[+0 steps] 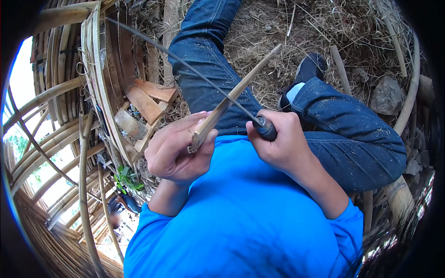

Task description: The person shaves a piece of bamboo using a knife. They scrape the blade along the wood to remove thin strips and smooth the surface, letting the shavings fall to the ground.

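Observation:
Between the thumb and fingers of my left hand (178,148) is a pale strip of split bamboo (243,85). It slants up and away to the right, its near end blunt and slightly splintered. My right hand (285,143) is closed around the dark handle of a long, thin metal tool (185,67). The tool's narrow shaft runs toward the upper left and crosses the strip near its middle. Whether the shaft touches the strip or passes just under it, I cannot tell. Both hands are above my lap.
My bent legs in blue jeans (357,132) surround the work. Wood offcuts (144,103) lie at the left beside upright bamboo slats (99,83). Dry straw (259,44) covers the ground ahead. A grey stone (387,96) and bamboo poles (410,109) are at the right.

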A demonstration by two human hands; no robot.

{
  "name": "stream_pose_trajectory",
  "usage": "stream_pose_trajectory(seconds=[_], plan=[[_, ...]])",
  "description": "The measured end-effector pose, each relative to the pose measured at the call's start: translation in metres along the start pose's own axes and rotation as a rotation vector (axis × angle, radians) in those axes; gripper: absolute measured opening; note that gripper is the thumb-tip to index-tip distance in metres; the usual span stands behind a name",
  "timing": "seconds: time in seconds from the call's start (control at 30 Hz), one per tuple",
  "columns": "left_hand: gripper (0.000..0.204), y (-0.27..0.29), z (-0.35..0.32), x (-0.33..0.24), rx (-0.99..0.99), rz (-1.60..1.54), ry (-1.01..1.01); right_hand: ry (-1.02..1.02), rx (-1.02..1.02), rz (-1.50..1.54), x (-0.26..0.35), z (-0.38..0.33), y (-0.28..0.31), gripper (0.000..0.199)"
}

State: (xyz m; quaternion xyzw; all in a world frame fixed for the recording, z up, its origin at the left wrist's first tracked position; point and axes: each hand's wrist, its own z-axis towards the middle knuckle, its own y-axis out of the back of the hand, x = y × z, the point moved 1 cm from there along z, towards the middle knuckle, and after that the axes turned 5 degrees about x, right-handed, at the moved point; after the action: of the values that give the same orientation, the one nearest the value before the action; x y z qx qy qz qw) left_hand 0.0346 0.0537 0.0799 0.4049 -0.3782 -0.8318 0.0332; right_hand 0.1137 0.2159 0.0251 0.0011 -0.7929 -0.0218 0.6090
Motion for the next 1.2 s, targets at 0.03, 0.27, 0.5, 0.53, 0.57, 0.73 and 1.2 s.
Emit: stream_pose_trajectory(seconds=[0.03, 0.27, 0.5, 0.53, 0.57, 0.73, 1.2], plan=[[0.015, 0.000, -0.002, -0.001, 0.000, -0.004, 0.000, -0.003, -0.003, -0.002, -0.004, -0.001, -0.001, 0.028], [0.016, -0.006, -0.010, -0.003, 0.028, -0.072, -0.071, -0.182, -0.091, -0.095, -0.027, -0.011, 0.013, 0.022], [0.019, -0.001, -0.005, -0.003, 0.029, -0.050, -0.018, -0.167, -0.076, -0.170, -0.027, -0.016, 0.011, 0.021], [0.018, 0.001, -0.004, -0.004, 0.056, -0.030, -0.028, -0.226, -0.097, -0.206, -0.032, -0.014, 0.013, 0.021], [0.017, 0.002, -0.003, -0.004, 0.083, -0.009, -0.037, -0.225, -0.097, -0.208, -0.032, -0.014, 0.015, 0.021], [0.017, 0.001, -0.003, -0.001, 0.103, -0.053, -0.095, -0.179, -0.086, -0.195, -0.007, -0.019, 0.016, 0.028], [0.020, 0.000, -0.003, -0.007, 0.167, -0.048, -0.077, -0.408, -0.136, -0.250, -0.069, -0.003, 0.031, 0.019]])
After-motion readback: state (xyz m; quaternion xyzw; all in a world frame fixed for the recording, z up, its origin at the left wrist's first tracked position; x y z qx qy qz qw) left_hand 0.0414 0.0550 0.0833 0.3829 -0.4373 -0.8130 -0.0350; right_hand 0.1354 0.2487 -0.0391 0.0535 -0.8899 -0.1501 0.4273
